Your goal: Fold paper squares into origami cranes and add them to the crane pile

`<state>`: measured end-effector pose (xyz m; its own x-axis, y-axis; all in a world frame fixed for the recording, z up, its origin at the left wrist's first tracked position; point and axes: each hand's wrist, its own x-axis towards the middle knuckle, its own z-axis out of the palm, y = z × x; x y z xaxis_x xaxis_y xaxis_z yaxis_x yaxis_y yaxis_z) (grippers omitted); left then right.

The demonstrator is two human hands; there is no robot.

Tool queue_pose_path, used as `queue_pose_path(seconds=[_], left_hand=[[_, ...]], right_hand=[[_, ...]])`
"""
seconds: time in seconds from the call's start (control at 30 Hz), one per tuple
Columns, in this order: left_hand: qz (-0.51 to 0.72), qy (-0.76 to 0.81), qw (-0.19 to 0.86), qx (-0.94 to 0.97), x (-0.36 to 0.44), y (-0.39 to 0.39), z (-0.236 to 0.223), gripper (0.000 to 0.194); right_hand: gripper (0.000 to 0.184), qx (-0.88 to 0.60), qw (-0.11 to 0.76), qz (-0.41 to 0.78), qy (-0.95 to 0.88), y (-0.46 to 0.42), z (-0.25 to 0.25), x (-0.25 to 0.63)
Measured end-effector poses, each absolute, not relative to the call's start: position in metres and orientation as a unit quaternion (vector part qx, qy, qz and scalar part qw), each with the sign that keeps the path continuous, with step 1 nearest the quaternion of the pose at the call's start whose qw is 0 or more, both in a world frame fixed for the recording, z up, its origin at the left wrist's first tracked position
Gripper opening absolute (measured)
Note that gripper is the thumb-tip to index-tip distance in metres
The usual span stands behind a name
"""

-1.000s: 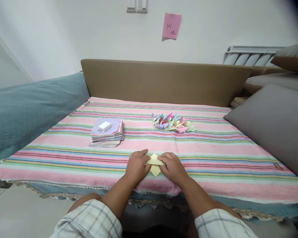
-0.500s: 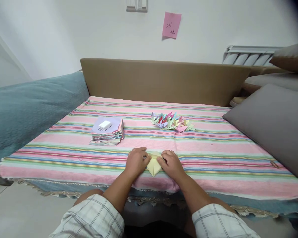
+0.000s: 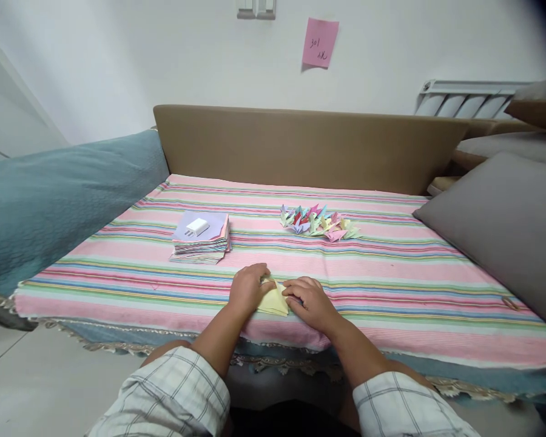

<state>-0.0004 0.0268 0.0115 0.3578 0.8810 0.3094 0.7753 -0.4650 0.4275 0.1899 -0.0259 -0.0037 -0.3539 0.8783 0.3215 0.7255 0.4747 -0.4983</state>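
A pale yellow sheet of origami paper, folded into layers, lies on the striped cloth near its front edge. My left hand is closed on the paper's left side, thumb on top. From the right, my right hand pinches the paper's right corner between thumb and fingers. Parts of the paper are hidden under both hands. Beyond them rests a cluster of small folded paper cranes in several colours.
A stack of coloured square paper stands to the left, with a white charger plug on it. The striped cloth covers the seat. Grey cushions lie at right, a teal-covered armrest at left, and a brown backrest behind.
The yellow paper has turned and its outline has changed from a downward-pointing kite to a slanted shape. My right hand has shifted its grip. The view has moved slightly.
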Motion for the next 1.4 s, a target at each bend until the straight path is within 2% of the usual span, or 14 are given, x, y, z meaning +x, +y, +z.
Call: queue_pose_path(seconds=[0.07,0.17,0.43,0.63,1.0,1.4], left_hand=[[0.289,0.523,0.097,0.796,-0.001,0.024,0.011,0.02],[0.317,0.508,0.085,0.797,-0.003,0.02,0.012,0.007],[0.284,0.458,0.033,0.842,-0.009,0.011,0.007,0.016],[0.292,0.459,0.007,0.839,-0.004,0.0,0.008,0.012],[0.214,0.47,0.091,0.852,-0.002,-0.005,0.012,0.01],[0.2,0.439,0.145,0.864,-0.007,-0.002,0.02,0.016]], right_hand=[[0.017,-0.495,0.285,0.128,-0.811,-0.027,-0.004,0.188],[0.02,-0.502,0.292,0.114,-0.806,-0.028,-0.006,0.185],[0.029,-0.523,0.274,0.084,-0.803,-0.027,-0.011,0.181],[0.031,-0.534,0.254,0.077,-0.802,-0.026,-0.011,0.18],[0.03,-0.534,0.244,0.088,-0.805,-0.022,-0.012,0.183],[0.024,-0.526,0.258,0.09,-0.805,-0.024,-0.012,0.182]])
